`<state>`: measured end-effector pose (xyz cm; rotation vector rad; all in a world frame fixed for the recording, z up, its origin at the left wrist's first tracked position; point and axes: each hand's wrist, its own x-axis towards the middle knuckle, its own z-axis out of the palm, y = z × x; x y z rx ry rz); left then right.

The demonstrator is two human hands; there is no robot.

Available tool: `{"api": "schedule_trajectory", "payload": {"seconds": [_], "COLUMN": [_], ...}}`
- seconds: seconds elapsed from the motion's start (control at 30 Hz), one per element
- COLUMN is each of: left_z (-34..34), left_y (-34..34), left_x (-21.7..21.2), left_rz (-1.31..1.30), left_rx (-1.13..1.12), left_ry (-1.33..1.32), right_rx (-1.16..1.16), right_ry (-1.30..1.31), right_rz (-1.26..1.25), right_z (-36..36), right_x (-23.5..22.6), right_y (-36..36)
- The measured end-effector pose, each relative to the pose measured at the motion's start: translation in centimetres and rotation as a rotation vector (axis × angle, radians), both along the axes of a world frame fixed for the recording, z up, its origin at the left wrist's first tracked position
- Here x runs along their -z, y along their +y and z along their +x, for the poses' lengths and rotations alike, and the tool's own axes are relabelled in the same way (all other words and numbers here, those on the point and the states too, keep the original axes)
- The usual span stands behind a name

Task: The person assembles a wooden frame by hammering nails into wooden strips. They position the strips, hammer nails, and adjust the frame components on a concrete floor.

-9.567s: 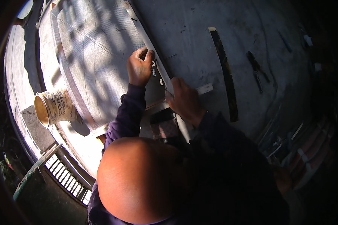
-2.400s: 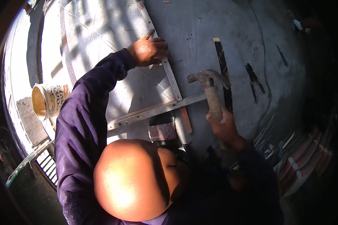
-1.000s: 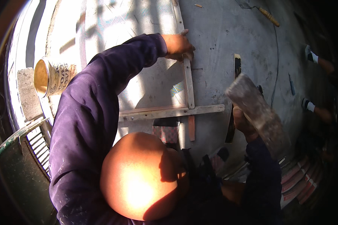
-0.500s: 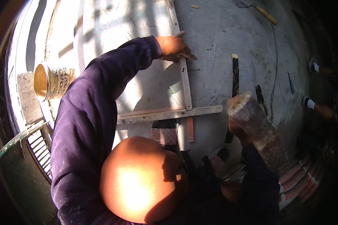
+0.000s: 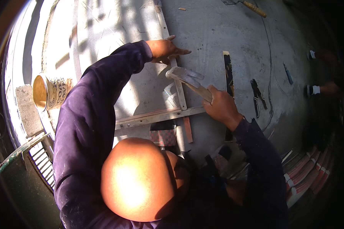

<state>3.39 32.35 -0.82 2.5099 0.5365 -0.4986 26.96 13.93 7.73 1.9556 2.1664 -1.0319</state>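
Observation:
My left hand [image 5: 165, 50] lies across the side strip [image 5: 180, 93] of a wooden frame, thumb and index finger stretched apart. Pale wire mesh [image 5: 137, 97] covers the frame. In my right hand [image 5: 222, 107] is a claw hammer [image 5: 185, 77], gripped by its handle. Its head is over the side strip, just below my left fingers; whether it touches the wood I cannot tell. A wooden crossbar [image 5: 156, 117] runs along the near edge of the frame, partly behind my right hand. My bare knee [image 5: 137, 179], brightly sunlit, stands up between my arms.
Right of the frame lie a dark strip [image 5: 228, 72], a black two-handled tool [image 5: 258, 95], a blue-handled tool [image 5: 288, 74] and a trowel [image 5: 254, 8]. Leftward are a bucket [image 5: 51, 91] and a block [image 5: 28, 110]. Another person's feet [image 5: 315, 90] show at far right.
The hammer has swung from a blurred, raised position at the right down and left to the side strip. My left hand keeps its place on the strip; the whole view has shifted slightly.

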Motion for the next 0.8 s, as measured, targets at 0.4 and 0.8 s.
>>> {"api": "schedule_trajectory", "payload": {"seconds": [0.4,0.8], "left_z": [-4.5,-43.6], "left_y": [-7.3,-19.6], "left_x": [-2.1,-10.4], "left_rz": [0.258,1.035], "left_rx": [-0.445,-1.559], "left_ry": [-0.391,0.137], "right_rx": [0.217,0.145], "right_ry": [0.031,0.095], "right_rz": [-0.552,-0.864], "right_z": [12.7,15.7], "right_x": [-4.5,4.7], "right_y": [-18.2,-23.7]}}
